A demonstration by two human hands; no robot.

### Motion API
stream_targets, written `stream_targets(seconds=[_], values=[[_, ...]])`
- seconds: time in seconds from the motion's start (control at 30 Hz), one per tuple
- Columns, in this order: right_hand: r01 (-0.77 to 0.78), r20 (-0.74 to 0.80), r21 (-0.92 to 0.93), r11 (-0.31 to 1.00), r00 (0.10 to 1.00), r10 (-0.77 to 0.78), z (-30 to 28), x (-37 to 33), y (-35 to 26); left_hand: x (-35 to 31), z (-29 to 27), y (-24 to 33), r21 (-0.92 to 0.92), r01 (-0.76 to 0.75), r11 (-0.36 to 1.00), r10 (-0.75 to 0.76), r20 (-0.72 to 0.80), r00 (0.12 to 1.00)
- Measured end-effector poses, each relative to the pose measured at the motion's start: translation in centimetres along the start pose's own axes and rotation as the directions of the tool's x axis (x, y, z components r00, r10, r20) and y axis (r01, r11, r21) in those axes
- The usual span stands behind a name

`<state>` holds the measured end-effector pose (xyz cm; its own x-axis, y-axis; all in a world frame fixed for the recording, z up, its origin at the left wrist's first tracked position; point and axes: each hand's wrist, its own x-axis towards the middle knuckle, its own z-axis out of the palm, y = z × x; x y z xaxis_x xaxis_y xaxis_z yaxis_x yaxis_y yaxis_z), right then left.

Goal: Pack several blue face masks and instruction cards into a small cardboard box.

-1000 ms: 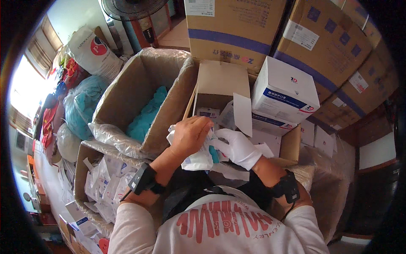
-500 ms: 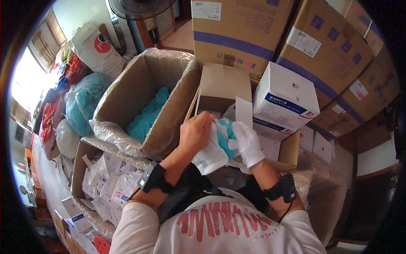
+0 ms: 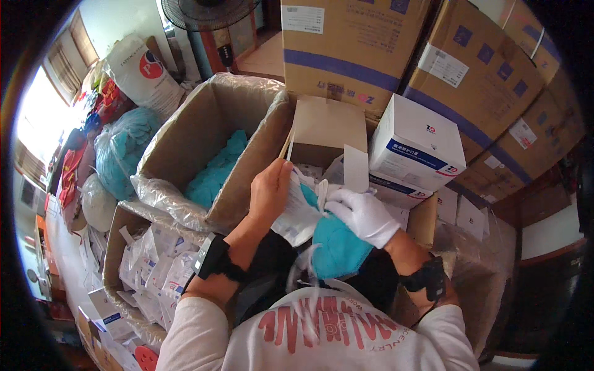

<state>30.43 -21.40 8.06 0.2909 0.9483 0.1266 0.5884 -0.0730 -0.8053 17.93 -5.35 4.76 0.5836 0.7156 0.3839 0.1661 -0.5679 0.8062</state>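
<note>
My bare left hand [image 3: 270, 190] is closed on the upper edge of a white printed plastic pouch [image 3: 291, 224]. My right hand [image 3: 364, 216], in a white glove, grips a teal face mask [image 3: 337, 248] that hangs below its fingers, outside the pouch. White straps trail from the mask, smeared by motion. A bit of teal also shows at the pouch's mouth. Ahead of both hands stands an opened white box [image 3: 330, 120] with pouches inside. At the left, a plastic-lined carton [image 3: 167, 133] holds a heap of teal masks [image 3: 218, 172].
Near left, another lined carton [image 3: 112, 272] is full of crumpled pouches [image 3: 158, 263]. Stacked white boxes [image 3: 416, 139] sit at the right in a brown carton [image 3: 424, 221]. Large sealed cartons [image 3: 340, 43] wall off the back. Stuffed bags [image 3: 127, 139] and a fan [image 3: 207, 12] stand farther left.
My right hand has drawn the teal mask out of the pouch, toward my body. My left hand has shifted slightly left with the pouch.
</note>
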Motion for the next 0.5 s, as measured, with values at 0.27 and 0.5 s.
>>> stream_targets(seconds=[0.27,0.5], values=[[0.258,0.032,-0.208,0.944,0.966,-0.257,2.1,1.0,2.3,-1.0,-0.2,-1.1,-0.025,-0.011,1.0,0.012,0.012,1.0],[-0.042,-0.007,0.195,0.98,0.999,0.044,2.9,1.2,2.1,-1.7,-0.9,-2.9,-0.102,0.166,0.981,-0.166,0.012,0.986]])
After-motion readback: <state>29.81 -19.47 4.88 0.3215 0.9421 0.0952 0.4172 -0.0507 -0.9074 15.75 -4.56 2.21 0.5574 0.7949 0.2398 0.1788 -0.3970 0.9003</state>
